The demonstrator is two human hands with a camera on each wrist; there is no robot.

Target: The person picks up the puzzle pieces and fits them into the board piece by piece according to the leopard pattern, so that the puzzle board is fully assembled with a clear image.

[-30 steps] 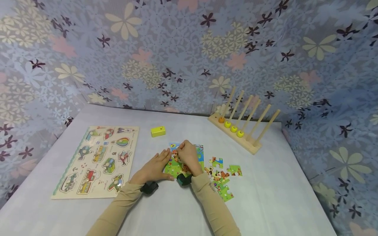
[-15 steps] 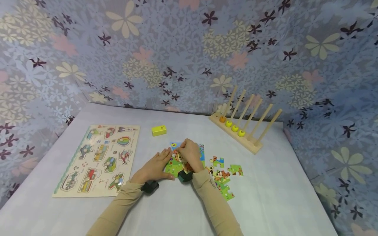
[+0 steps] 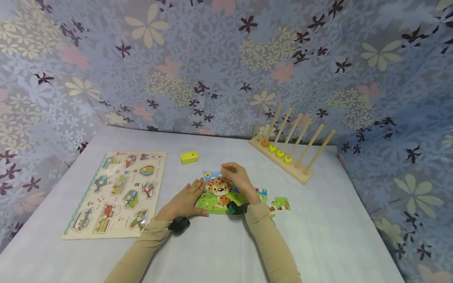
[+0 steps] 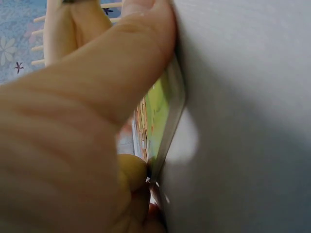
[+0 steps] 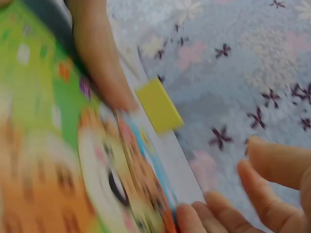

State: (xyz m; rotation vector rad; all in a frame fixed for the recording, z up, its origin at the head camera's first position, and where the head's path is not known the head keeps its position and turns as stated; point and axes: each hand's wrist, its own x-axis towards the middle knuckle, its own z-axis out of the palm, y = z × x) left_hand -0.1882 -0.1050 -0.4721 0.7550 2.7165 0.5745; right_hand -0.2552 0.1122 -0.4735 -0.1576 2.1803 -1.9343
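A leopard jigsaw puzzle [image 3: 220,188] lies in its shallow board in front of me, its right side partly covered by my right hand. My left hand [image 3: 185,199] rests flat along the board's left edge, fingers straight and thumb stretched to the near corner. In the left wrist view the thumb [image 4: 131,53] lies against the board's rim [image 4: 172,121]. My right hand [image 3: 238,179] hovers over the puzzle's upper right, fingers loosely bent. Nothing shows between these fingertips [image 5: 260,148] in the right wrist view. Loose jigsaw pieces [image 3: 282,203] lie to the right, several partly hidden by the right forearm.
A wooden vehicle puzzle board [image 3: 116,192] takes up the left of the table. Behind the jigsaw sits a yellow block [image 3: 189,157]. A peg rack [image 3: 283,157] with an orange bead and several yellow ones stands back right. A flowered cloth [image 3: 219,70] hangs behind the table.
My right hand has lifted off the leopard's face and shifted right, uncovering the face and hiding more loose pieces under its forearm. My left hand has stayed in place.
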